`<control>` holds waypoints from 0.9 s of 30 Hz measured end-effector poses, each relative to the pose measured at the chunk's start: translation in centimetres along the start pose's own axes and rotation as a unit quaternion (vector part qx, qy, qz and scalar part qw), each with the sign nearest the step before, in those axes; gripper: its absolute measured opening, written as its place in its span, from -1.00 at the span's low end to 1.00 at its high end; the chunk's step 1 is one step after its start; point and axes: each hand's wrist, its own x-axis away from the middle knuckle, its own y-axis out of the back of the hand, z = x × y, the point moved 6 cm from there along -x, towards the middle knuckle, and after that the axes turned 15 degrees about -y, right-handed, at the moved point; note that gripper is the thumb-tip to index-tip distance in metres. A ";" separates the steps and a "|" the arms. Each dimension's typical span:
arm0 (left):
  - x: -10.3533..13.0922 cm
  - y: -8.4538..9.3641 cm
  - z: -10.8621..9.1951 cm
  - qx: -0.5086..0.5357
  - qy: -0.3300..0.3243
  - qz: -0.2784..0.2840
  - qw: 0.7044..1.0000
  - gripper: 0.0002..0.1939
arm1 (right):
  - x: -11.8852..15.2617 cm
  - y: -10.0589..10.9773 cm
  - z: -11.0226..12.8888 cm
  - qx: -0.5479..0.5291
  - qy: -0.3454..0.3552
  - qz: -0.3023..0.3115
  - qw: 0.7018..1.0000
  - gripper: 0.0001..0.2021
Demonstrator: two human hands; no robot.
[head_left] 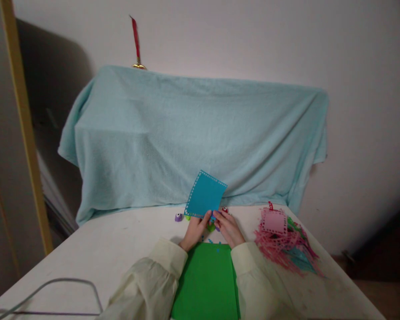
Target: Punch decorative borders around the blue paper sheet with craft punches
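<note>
A blue sheet [206,195] with rows of small cut-out holes along its edges is held up and tilted above the table. My left hand [196,230] is closed on its lower edge, the thumb in front. My right hand [229,227] is closed around a small blue piece [213,216] at the sheet's lower right corner, which looks like a small craft punch; the fingers hide most of it. Near my hands lie a purple piece with an eye [178,217], a red one with an eye [225,209] and a partly hidden green one [211,227].
A green sheet or board [205,282] lies under my forearms, with blue scraps [215,242] at its far edge. On the right, a pink hole-edged sheet [274,222] rests on a heap of pink, green and blue shreds [283,249]. A light-blue cloth [193,133] hangs behind; a metal bar [66,280] is front left.
</note>
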 end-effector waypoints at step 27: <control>0.2 -0.4 1.0 0.043 0.041 0.012 0.998 -0.61 | -0.6 0.9 -0.5 0.038 -0.012 -0.016 0.999 -0.70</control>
